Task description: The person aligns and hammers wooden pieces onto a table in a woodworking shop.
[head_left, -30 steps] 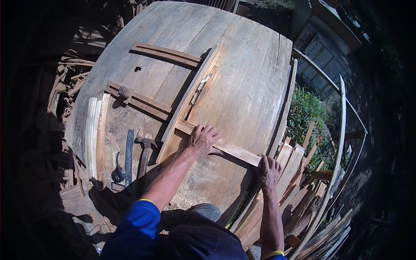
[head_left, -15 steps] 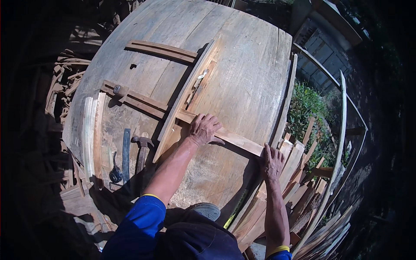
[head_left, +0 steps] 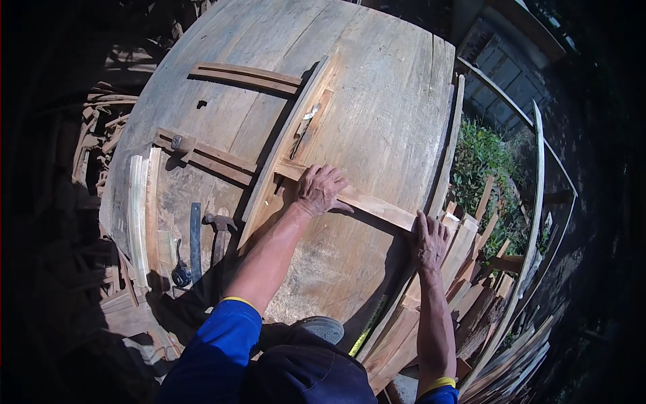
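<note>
A pale wooden strip (head_left: 378, 206) lies crosswise on the big wooden tabletop (head_left: 393, 128). My left hand (head_left: 321, 190) is wrapped over the strip near its left end, thumb on the near side. At its other end, by the table's right side, my right hand (head_left: 431, 240) grips the strip, fingers over the tip. The left end meets a long upright-edged board (head_left: 282, 138) that runs away from me along the table. Beyond the strip, a short slotted wooden piece (head_left: 315, 121) rests against that board.
Left of the board are two slotted wooden arms (head_left: 245, 77), a clamp-like block (head_left: 182, 143), a hammer (head_left: 220, 232), a dark flat bar (head_left: 195, 236), a tape measure (head_left: 182, 273) and pale slats (head_left: 145, 215). Stacked offcuts (head_left: 464, 246) stand at the right, near green plants (head_left: 481, 158).
The view has shifted slightly. Both hands keep their hold on the strip, with hardly any movement along the table.
</note>
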Available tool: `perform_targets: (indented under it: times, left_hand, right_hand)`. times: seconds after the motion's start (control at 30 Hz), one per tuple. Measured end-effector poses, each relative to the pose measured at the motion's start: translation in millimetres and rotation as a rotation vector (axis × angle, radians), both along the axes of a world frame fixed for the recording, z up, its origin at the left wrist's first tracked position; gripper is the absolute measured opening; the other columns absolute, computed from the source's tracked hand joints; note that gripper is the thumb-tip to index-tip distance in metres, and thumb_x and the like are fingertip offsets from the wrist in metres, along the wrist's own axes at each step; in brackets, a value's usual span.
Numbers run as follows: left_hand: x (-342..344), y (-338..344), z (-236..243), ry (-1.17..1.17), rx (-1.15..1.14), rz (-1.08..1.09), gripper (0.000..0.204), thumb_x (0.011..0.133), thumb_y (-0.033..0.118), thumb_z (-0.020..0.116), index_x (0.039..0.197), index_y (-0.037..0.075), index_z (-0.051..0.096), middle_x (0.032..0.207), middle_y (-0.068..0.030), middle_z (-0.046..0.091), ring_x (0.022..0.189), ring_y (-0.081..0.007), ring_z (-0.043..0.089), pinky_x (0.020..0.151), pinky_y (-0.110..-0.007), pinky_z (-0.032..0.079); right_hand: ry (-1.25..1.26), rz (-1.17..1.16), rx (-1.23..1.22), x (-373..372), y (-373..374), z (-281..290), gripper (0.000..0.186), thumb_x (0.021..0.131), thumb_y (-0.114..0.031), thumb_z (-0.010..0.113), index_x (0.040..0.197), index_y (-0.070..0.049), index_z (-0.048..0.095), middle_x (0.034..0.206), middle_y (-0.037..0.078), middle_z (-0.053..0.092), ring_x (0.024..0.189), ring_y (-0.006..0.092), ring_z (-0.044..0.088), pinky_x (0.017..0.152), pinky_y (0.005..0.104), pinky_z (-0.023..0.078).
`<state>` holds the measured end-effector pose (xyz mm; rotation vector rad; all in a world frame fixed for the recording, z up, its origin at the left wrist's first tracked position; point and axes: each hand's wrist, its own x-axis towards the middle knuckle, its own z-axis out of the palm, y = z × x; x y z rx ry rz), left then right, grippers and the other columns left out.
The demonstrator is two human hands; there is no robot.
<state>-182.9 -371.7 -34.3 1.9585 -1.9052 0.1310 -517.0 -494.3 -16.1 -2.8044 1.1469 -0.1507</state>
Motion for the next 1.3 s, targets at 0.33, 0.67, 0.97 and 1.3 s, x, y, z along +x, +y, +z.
perform_targets:
  times: [0.33,0.67,0.97,1.3]
  left_hand:
    - [5.4,-12.0,-1.3,0.01,0.039,0.008,0.071,0.061,0.074,0.075,0.101,0.015,0.071,0.099,-0.0018,0.061,0.1,-0.021,0.058,0.087,-0.039,0.043]
    - [9.0,-22.4,-0.9,0.004,0.058,0.012,0.07,0.059,0.073,0.077,0.097,0.015,0.07,0.097,-0.0015,0.06,0.1,-0.0218,0.058,0.086,-0.039,0.043]
    - [11.1,-30.4,-3.4,-0.005,0.076,0.029,0.072,0.059,0.075,0.075,0.101,0.016,0.072,0.097,-0.0013,0.06,0.1,-0.0208,0.057,0.085,-0.039,0.043]
    - [18.8,-38.1,-1.1,-0.033,0.043,0.028,0.071,0.061,0.076,0.074,0.098,0.015,0.072,0.095,-0.002,0.061,0.097,-0.021,0.058,0.083,-0.038,0.042]
  right_hand:
    - [0.01,0.003,0.013,5.0,-14.0,-1.5,0.071,0.083,-0.025,0.078,0.147,-0.017,0.05,0.13,0.011,0.058,0.126,0.033,0.051,0.113,0.051,0.034]
    - [-0.016,0.017,-0.034,9.0,-23.1,-1.5,0.072,0.082,-0.031,0.079,0.147,-0.016,0.051,0.128,0.01,0.059,0.124,0.0318,0.052,0.11,0.0507,0.034]
    - [-0.019,0.023,-0.055,12.3,-33.8,-2.1,0.073,0.083,-0.036,0.081,0.147,-0.017,0.051,0.127,0.009,0.06,0.121,0.031,0.053,0.108,0.0502,0.036]
    - [-0.035,0.02,-0.032,24.0,-39.7,5.4,0.073,0.082,-0.033,0.081,0.147,-0.017,0.051,0.128,0.009,0.06,0.122,0.0308,0.053,0.108,0.049,0.036]
